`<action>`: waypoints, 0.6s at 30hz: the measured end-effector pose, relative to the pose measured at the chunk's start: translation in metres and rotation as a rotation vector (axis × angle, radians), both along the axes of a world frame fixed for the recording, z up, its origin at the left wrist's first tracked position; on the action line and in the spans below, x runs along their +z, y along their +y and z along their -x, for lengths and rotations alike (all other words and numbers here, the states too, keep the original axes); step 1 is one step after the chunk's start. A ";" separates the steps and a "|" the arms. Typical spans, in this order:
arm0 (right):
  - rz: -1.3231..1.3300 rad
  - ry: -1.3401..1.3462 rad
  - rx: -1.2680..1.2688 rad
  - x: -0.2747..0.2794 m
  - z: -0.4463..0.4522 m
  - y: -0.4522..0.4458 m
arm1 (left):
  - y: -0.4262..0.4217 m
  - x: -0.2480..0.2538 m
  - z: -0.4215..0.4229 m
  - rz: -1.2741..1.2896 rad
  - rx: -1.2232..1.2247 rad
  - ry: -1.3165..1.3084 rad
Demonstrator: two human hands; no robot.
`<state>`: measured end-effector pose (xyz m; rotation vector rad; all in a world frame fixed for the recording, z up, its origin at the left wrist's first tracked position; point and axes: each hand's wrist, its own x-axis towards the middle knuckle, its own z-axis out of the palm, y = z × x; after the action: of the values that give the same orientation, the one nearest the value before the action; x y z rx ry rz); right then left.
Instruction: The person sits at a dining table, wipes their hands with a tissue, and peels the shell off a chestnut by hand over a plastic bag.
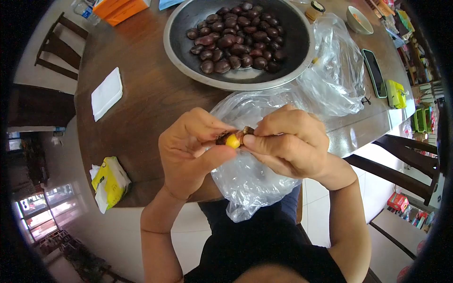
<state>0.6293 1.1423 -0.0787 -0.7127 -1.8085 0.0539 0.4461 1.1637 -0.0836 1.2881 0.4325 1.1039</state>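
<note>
Between my two hands is a chestnut with its dark brown shell split, and a smooth yellow kernel (232, 141) shows through the gap. My left hand (191, 146) pinches one side of it between thumb and fingers. The fingertips of my right hand (292, 139) grip a piece of the brown shell (248, 130) on the other side. Below both hands a clear plastic bag (250, 184) spreads over the table edge and hangs toward my lap; its contents are hard to make out. Beyond them stands a wide metal bowl (175, 61) with many dark brown chestnuts (236, 40) inside.
On the wooden table (141, 94) lie a folded white tissue (106, 94), a yellow tissue pack (111, 181), a phone (374, 73) and another yellow pack (396, 94). More clear plastic (335, 66) lies right of the bowl. Farther back are a jar (315, 10) and a small bowl (358, 21).
</note>
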 end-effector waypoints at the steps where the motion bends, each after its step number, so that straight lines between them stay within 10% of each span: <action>1: 0.002 -0.008 -0.004 0.000 0.000 0.000 | 0.001 -0.001 0.001 -0.017 0.008 0.017; 18: 0.018 0.027 0.142 -0.010 0.008 0.002 | -0.001 0.010 -0.004 0.271 -0.117 -0.024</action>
<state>0.6217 1.1446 -0.0892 -0.5931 -1.8323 0.1735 0.4498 1.1624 -0.0741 1.0472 0.4660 0.9263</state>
